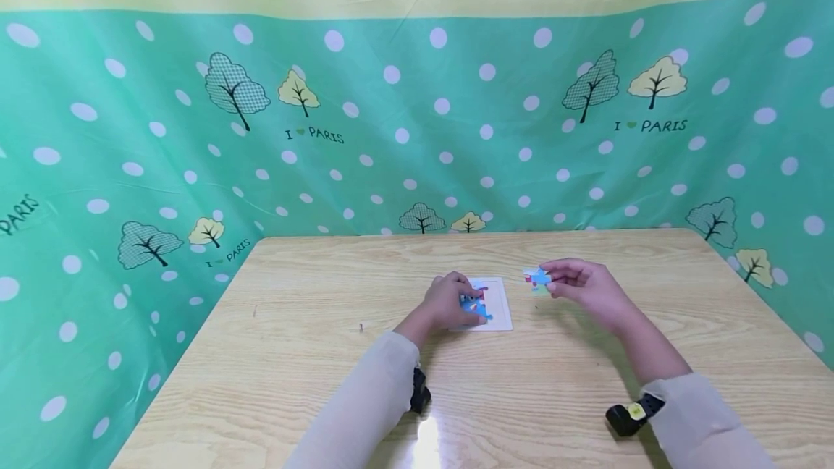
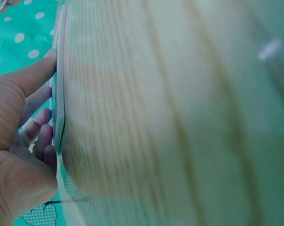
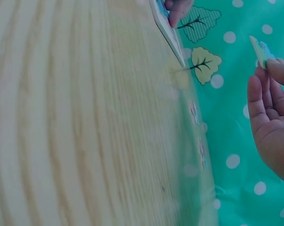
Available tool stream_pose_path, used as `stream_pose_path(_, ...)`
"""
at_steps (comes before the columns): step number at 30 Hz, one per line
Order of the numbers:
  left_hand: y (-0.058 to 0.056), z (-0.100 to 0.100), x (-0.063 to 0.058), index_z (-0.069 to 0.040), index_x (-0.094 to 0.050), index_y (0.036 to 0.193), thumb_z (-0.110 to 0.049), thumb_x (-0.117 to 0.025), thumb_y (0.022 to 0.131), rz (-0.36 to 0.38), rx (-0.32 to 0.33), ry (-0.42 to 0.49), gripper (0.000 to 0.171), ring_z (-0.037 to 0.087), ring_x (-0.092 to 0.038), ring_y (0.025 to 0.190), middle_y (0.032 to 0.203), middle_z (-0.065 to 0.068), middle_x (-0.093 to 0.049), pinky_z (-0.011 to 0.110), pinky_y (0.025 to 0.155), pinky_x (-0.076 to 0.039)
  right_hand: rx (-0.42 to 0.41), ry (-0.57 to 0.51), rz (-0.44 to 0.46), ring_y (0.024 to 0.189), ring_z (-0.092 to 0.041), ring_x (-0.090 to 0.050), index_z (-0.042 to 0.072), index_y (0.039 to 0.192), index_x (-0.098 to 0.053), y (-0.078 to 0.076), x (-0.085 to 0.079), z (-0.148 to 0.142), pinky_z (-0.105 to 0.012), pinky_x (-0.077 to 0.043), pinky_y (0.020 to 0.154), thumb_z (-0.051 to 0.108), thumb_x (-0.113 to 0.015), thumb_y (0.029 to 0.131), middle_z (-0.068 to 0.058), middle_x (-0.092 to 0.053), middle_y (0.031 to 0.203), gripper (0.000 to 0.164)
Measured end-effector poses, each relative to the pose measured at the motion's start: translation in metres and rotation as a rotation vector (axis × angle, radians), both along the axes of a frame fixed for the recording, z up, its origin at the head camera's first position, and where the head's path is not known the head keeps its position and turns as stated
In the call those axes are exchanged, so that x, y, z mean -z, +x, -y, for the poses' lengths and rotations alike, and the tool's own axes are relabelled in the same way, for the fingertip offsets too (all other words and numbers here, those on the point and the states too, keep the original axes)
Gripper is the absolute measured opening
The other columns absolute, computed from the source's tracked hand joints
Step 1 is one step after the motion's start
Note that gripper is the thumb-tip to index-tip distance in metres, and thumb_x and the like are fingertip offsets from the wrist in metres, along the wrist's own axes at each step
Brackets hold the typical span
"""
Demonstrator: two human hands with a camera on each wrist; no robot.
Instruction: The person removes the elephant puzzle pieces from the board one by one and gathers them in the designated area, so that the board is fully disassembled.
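Note:
A jigsaw puzzle in a square white tray (image 1: 500, 313) lies on the table, its left part filled with blue and red picture pieces (image 1: 474, 304). My left hand (image 1: 449, 301) rests over that filled part, thumb and fingertips touching it and covering some of the picture. The thin side of the tray (image 2: 61, 94) shows edge-on beside the fingers in the left wrist view. To the right of the tray, my right hand (image 1: 589, 292) pinches a puzzle piece (image 1: 537, 279) coloured blue, green and red by its edge. In the right wrist view this piece (image 3: 259, 51) is raised, tilted, between thumb and fingers.
The pale wooden table (image 1: 293, 375) reaches back to a green curtain (image 1: 365, 114) with white dots and printed trees. A small dark mark (image 1: 361, 327) is on the wood left of the tray. Black wrist cameras (image 1: 420, 391) sit below both sleeves.

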State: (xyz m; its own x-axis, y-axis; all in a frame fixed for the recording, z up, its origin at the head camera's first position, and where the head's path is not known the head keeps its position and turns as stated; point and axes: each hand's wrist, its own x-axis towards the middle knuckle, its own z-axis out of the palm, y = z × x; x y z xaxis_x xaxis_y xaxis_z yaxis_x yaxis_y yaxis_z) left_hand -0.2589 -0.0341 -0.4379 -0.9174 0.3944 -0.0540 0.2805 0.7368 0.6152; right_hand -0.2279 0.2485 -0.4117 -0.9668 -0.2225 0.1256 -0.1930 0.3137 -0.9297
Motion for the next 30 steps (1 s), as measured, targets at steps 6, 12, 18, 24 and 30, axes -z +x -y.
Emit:
stream_pose_path(6, 0.000, 0.000, 0.000, -0.018, -0.073, 0.116, -0.037, -0.085, 0.075, 0.005, -0.004, 0.002, 0.047, 0.016, -0.042, 0.107, 0.119, -0.007, -0.054, 0.027, 0.089, -0.042, 0.059, 0.053, -0.017, 0.088, -0.020, -0.066, -0.001, 0.128, -0.060, 0.001, -0.001, -0.011, -0.033, -0.055, 0.083, 0.014, -0.068, 0.093, -0.014, -0.066, 0.109, 0.039)
stream_pose_path(12, 0.000, -0.001, 0.001, -0.018, -0.074, 0.115, -0.037, -0.086, 0.074, 0.014, -0.014, 0.009, 0.047, 0.016, -0.042, 0.108, 0.119, -0.007, -0.054, 0.027, 0.090, -0.042, 0.084, 0.029, -0.029, 0.086, -0.015, -0.066, -0.002, 0.129, -0.059, 0.003, -0.001, -0.021, -0.031, -0.056, 0.082, 0.016, -0.068, 0.093, -0.008, -0.066, 0.106, 0.041)
stream_pose_path(18, 0.000, -0.001, 0.001, -0.019, -0.073, 0.116, -0.038, -0.085, 0.075, 0.010, -0.011, 0.001, 0.047, 0.016, -0.041, 0.109, 0.121, -0.007, -0.054, 0.027, 0.090, -0.042, 0.116, -0.035, -0.061, 0.086, -0.010, -0.065, -0.004, 0.129, -0.059, 0.005, 0.000, -0.030, -0.026, -0.056, 0.079, 0.015, -0.068, 0.093, 0.000, -0.065, 0.102, 0.041)
stream_pose_path(24, 0.000, -0.001, 0.001, -0.019, -0.073, 0.117, -0.038, -0.085, 0.075, 0.017, -0.011, 0.001, 0.048, 0.016, -0.042, 0.108, 0.121, -0.006, -0.053, 0.027, 0.089, -0.042, 0.181, -0.017, -0.070, 0.087, -0.007, -0.065, -0.001, 0.131, -0.059, 0.006, 0.001, -0.039, -0.021, -0.054, 0.080, 0.018, -0.066, 0.095, 0.008, -0.065, 0.101, 0.041)
stream_pose_path(30, 0.001, -0.001, 0.000, -0.019, -0.073, 0.118, -0.038, -0.085, 0.075, 0.023, -0.014, 0.005, 0.048, 0.016, -0.041, 0.108, 0.121, -0.007, -0.053, 0.027, 0.089, -0.042, 0.245, -0.012, -0.057, 0.086, -0.005, -0.065, 0.002, 0.130, -0.059, 0.007, 0.004, -0.048, -0.018, -0.053, 0.081, 0.019, -0.065, 0.096, 0.012, -0.066, 0.101, 0.039)
